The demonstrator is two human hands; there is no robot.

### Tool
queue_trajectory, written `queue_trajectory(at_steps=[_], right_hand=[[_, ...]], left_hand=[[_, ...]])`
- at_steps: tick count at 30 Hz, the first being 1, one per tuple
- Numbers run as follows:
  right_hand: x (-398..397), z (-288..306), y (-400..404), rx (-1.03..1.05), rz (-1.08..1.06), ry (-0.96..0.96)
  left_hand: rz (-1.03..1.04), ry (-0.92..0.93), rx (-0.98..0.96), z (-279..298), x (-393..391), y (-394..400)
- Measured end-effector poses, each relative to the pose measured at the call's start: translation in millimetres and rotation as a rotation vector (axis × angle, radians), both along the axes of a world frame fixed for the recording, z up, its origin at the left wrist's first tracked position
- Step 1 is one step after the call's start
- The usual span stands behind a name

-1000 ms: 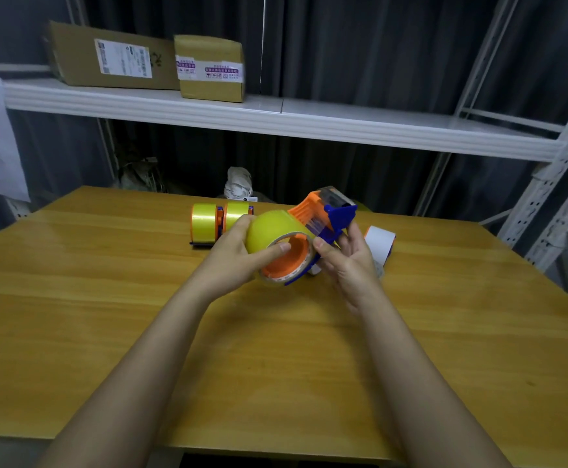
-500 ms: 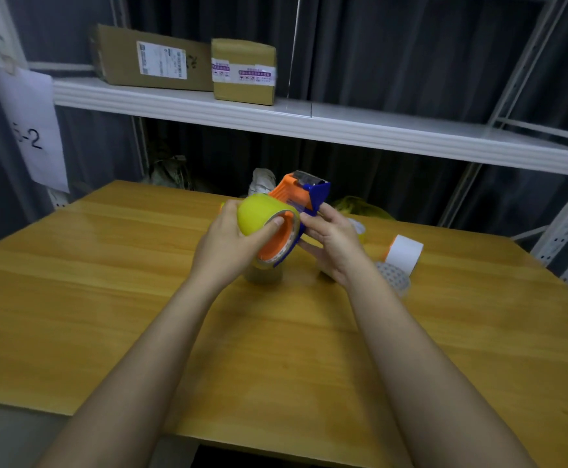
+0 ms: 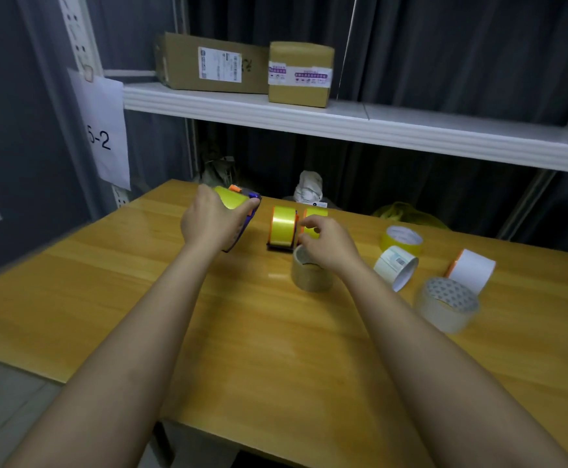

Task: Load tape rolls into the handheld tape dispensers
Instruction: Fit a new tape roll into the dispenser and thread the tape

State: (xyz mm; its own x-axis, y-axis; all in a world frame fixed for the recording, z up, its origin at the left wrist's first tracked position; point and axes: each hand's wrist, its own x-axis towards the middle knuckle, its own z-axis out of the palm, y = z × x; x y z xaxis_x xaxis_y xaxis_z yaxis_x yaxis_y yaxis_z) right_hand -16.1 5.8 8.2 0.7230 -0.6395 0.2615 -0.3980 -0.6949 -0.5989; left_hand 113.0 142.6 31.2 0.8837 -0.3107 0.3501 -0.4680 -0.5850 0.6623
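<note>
We see the loaded tape dispenser (image 3: 242,211), orange and blue with a yellow roll seated on it, at the far left part of the wooden table (image 3: 107,282). The left hand (image 3: 208,222) grips it from above, fingers and thumb curled round the yellow roll. Whether it touches the table we cannot tell, as the hand hides its underside.

Just to the right, two more dispensers carrying yellow tape (image 3: 284,228) stand side by side on the table. The right hand (image 3: 323,243) hovers in front of them and above a clear tape roll (image 3: 309,275) standing on its flat side. Its fingers are loosely curled and hold nothing that we can see.

Farther right lie four loose rolls: a yellow roll (image 3: 400,241) lying flat, a white labelled roll (image 3: 395,266) on its edge just in front of it, a white roll with an orange rim (image 3: 471,270), and a large clear roll (image 3: 446,307) nearest us.

Behind the table a white shelf (image 3: 343,125) bears two cardboard boxes (image 3: 242,67), and a paper sign (image 3: 105,133) reading "5-2" hangs on the left upright.
</note>
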Motion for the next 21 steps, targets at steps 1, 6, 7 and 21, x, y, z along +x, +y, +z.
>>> queue_trajectory(at_steps=[1, 6, 7, 21], right_hand=[[2, 0, 0, -0.017, 0.002, 0.016], [11, -1, -2, -0.012, 0.010, -0.001], [11, -1, -3, -0.011, 0.014, -0.003], [6, -8, -38, 0.024, -0.001, -0.021]], left_hand=[[0.008, 0.020, 0.015, -1, 6, -4], [0.027, 0.144, 0.052, -11, 31, -31], [0.035, 0.174, 0.058, -13, 35, -37], [0.019, 0.263, 0.020, -43, 54, -91]])
